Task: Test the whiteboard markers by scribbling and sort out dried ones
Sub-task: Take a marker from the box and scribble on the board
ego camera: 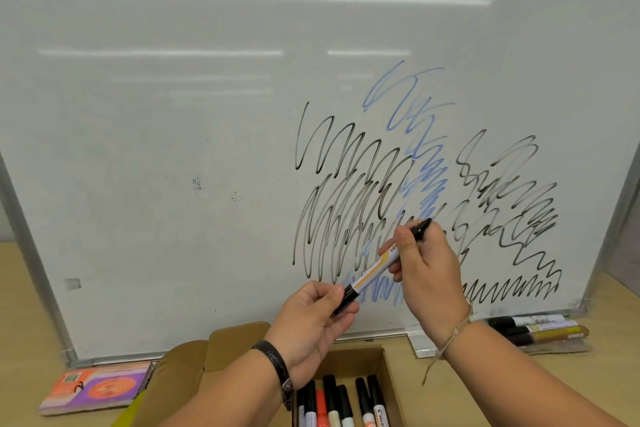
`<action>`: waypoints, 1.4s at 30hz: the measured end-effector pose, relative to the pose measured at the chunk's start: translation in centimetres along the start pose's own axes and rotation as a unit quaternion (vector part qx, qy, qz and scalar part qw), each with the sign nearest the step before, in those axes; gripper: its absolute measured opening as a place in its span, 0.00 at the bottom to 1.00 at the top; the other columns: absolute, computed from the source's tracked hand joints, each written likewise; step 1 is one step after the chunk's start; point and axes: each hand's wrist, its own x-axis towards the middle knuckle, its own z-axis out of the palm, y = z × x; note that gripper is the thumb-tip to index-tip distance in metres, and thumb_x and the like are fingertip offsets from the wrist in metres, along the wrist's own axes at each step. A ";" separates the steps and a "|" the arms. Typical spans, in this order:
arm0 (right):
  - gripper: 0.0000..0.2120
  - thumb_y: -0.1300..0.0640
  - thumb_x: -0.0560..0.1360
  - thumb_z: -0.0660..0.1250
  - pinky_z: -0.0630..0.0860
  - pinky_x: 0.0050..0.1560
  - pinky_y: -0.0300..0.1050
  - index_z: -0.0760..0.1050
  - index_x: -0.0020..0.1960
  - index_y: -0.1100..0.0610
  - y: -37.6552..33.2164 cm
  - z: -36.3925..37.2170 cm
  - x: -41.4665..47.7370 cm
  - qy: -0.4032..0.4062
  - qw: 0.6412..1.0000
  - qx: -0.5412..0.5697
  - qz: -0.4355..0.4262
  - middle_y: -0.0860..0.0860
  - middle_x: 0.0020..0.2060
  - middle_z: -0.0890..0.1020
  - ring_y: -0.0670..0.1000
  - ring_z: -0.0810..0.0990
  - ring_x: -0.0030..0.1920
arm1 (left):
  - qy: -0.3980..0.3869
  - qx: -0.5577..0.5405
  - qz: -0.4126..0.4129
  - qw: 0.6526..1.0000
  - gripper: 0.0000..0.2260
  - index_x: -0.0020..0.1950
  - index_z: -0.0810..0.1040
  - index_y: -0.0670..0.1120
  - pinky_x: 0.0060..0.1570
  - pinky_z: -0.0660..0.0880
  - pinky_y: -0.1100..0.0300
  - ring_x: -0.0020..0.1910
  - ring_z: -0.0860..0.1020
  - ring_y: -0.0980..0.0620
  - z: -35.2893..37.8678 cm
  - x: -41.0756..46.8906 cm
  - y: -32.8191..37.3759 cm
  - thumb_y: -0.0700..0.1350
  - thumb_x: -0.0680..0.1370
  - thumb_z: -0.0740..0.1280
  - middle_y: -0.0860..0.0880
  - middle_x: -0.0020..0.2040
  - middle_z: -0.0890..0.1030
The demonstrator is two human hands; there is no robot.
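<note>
A whiteboard (173, 149) leans upright on the table, its right half covered with black and blue scribbles (426, 184). In front of the scribbles I hold a white marker with an orange label (372, 270) in both hands. My right hand (429, 267) grips its upper part near the black nib end, which points up and right at the board. My left hand (311, 319) pinches its black lower end. I cannot tell whether the nib touches the board. Below my hands, an open cardboard box (388, 371) holds several markers (343, 402).
A few markers (540, 331) lie on the table at the board's lower right corner, beside its foot. An orange and purple packet (93, 388) lies at the lower left. The box's brown flaps (194, 364) spread out to the left.
</note>
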 end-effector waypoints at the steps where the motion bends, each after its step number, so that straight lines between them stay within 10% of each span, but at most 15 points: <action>1: 0.06 0.57 0.80 0.59 0.73 0.31 0.37 0.69 0.44 0.54 0.0 0.0 -0.1 -0.004 1.000 0.000 0.005 0.49 0.32 0.81 0.42 0.75 0.28 | 0.002 0.004 0.004 1.000 0.01 0.46 0.74 0.38 0.36 0.79 0.63 0.37 0.81 0.51 -0.1 0.0 0.0 0.35 0.78 0.64 0.42 0.37 0.82; 20: 0.10 0.55 0.79 0.62 0.73 0.28 0.41 0.67 0.58 0.57 0.1 1.9 0.9 -0.022 0.992 0.085 0.093 0.53 0.30 0.79 0.47 0.74 0.25 | 0.019 0.092 0.080 0.992 0.02 0.46 0.74 0.37 0.38 0.80 0.62 0.38 0.83 0.51 1.1 -1.7 0.3 0.36 0.77 0.65 0.44 0.37 0.82; 25: 0.22 0.64 0.77 0.53 0.77 0.39 0.38 0.65 0.64 0.42 -0.3 2.7 0.3 -0.099 0.974 -0.058 -0.198 0.51 0.48 0.78 0.47 0.79 0.42 | -0.032 -0.052 0.076 0.995 0.08 0.43 0.72 0.39 0.33 0.80 0.63 0.34 0.82 0.51 0.8 -2.5 1.6 0.40 0.68 0.67 0.43 0.35 0.80; 29: 0.15 0.55 0.74 0.64 0.78 0.37 0.44 0.68 0.59 0.46 -0.4 3.3 2.7 -0.101 0.904 -0.233 -0.345 0.49 0.44 0.79 0.47 0.77 0.40 | -0.022 0.077 0.144 0.986 0.12 0.46 0.75 0.41 0.38 0.80 0.58 0.42 0.82 0.44 -0.2 -2.6 3.4 0.46 0.67 0.68 0.44 0.40 0.82; 33: 0.14 0.36 0.71 0.65 0.74 0.34 0.41 0.66 0.48 0.42 -3.6 4.0 5.9 -0.122 0.951 -0.145 -0.243 0.47 0.34 0.77 0.45 0.76 0.32 | 0.123 0.296 0.384 0.866 0.11 0.50 0.77 0.54 0.49 0.78 0.59 0.49 0.79 0.55 -2.1 -0.9 7.8 0.59 0.73 0.67 0.53 0.47 0.81; 36: 0.09 0.38 0.74 0.59 0.74 0.36 0.38 0.70 0.48 0.40 -6.0 4.9 8.1 -0.159 0.951 -0.071 -0.255 0.43 0.35 0.79 0.44 0.78 0.35 | 0.173 0.431 0.553 0.692 0.13 0.54 0.75 0.54 0.54 0.68 0.72 0.54 0.73 0.63 -2.8 0.9 12.9 0.58 0.74 0.62 0.56 0.55 0.75; 42: 0.03 0.49 0.75 0.59 0.74 0.34 0.45 0.70 0.48 0.42 -8.4 6.6 10.5 -0.163 0.945 -0.084 -0.270 0.47 0.34 0.79 0.46 0.77 0.34 | 0.213 0.685 0.584 0.379 0.27 0.72 0.65 0.52 0.69 0.52 0.38 0.74 0.57 0.43 -0.6 4.3 21.1 0.60 0.75 0.56 0.45 0.74 0.63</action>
